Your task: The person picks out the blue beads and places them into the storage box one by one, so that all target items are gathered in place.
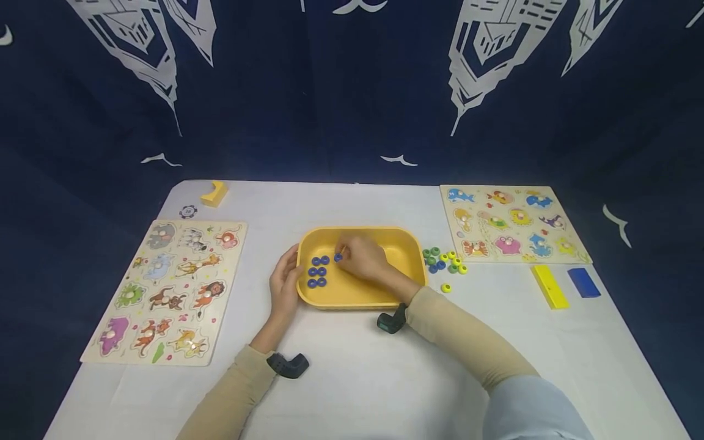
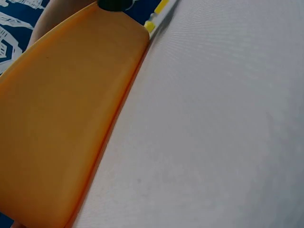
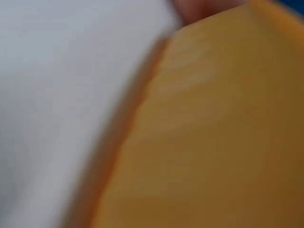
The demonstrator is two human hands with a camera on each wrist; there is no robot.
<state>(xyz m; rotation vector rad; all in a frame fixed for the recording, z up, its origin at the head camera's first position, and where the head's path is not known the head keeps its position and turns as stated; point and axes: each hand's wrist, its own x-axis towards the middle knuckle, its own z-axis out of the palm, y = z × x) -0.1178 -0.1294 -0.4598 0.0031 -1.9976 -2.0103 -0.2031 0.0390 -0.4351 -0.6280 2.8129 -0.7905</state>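
Note:
A yellow tray [image 1: 363, 304] lies on the white table. Along its left rim, my left hand [image 1: 283, 287] holds the tray, thumb over the edge and fingers on the outside. My right hand [image 1: 360, 256] reaches into the tray and pinches a small blue ring bead [image 1: 338, 258] at its fingertips. Several blue ring beads [image 1: 317, 272] lie left of it in two short columns on the tray floor. Both wrist views mostly show the tray's side wall [image 2: 71, 114], with the right one blurred [image 3: 199, 133].
Right of the tray are loose green, yellow and blue beads [image 1: 452, 269]. Animal puzzle boards lie at left [image 1: 222, 324] and back right [image 1: 462, 244]. A yellow block [image 1: 550, 287] and a blue block [image 1: 584, 283] lie at right; a yellow arched block [image 1: 214, 194] and round token [image 1: 188, 211] lie back left.

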